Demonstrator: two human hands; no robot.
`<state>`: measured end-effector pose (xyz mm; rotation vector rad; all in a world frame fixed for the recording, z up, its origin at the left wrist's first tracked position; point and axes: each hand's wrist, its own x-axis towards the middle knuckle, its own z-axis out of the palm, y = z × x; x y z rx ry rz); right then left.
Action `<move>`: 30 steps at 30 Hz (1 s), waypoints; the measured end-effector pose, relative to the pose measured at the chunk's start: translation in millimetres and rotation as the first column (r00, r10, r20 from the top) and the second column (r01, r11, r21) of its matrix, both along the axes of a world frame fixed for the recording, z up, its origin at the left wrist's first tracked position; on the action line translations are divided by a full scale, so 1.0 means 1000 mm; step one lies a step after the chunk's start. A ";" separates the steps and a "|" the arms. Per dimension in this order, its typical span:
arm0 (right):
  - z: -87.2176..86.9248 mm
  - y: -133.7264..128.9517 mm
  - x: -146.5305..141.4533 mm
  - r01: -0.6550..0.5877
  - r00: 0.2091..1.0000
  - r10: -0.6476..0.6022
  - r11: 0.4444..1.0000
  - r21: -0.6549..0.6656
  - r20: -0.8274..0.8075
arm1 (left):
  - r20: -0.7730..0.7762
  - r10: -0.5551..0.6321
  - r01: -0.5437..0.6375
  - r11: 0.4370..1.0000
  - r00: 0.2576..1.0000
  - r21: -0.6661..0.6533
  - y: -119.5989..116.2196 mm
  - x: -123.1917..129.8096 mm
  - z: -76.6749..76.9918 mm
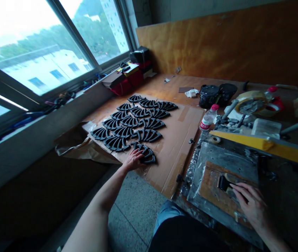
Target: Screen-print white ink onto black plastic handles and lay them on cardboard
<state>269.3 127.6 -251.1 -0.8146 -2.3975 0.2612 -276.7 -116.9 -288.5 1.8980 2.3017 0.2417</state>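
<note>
Rows of black ribbed, fan-shaped pieces [130, 121] lie on a flat cardboard sheet [172, 150]. My left hand [133, 160] reaches to the nearest piece [147, 154] at the front of the rows, its fingers closed on that piece's left edge. On the right, my right hand [251, 201] grips the thin handle of a black-headed tool [224, 183]. The tool's head is over a brown wooden board [212, 190], which lies on a grey metal plate [204, 154].
A plastic bottle with a red cap [209, 118] stands behind the metal plate. A yellow bar [256, 141] crosses the machine at the right. Black bundles [209, 95], tape rolls [251, 101] and red boxes [128, 84] sit further back, near the window.
</note>
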 end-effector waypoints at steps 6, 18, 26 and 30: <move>0.001 -0.002 0.001 0.031 0.999 -0.030 0.999 -0.038 0.031 | 0.010 0.026 -0.025 0.997 1.000 -0.066 -0.004 -0.016 0.002; 0.020 -0.014 -0.010 0.112 0.992 -0.107 0.991 -0.067 0.071 | -0.065 0.204 -0.191 0.968 0.977 0.161 -0.012 0.016 0.013; 0.027 -0.025 -0.026 -0.152 0.907 0.198 0.977 -0.149 0.371 | 0.445 -0.009 -0.266 0.790 0.896 0.552 0.124 0.154 0.100; 0.037 -0.039 -0.012 -0.326 0.881 0.380 0.920 -0.220 0.283 | 0.771 -0.340 -0.330 0.757 0.538 0.564 0.200 0.243 0.172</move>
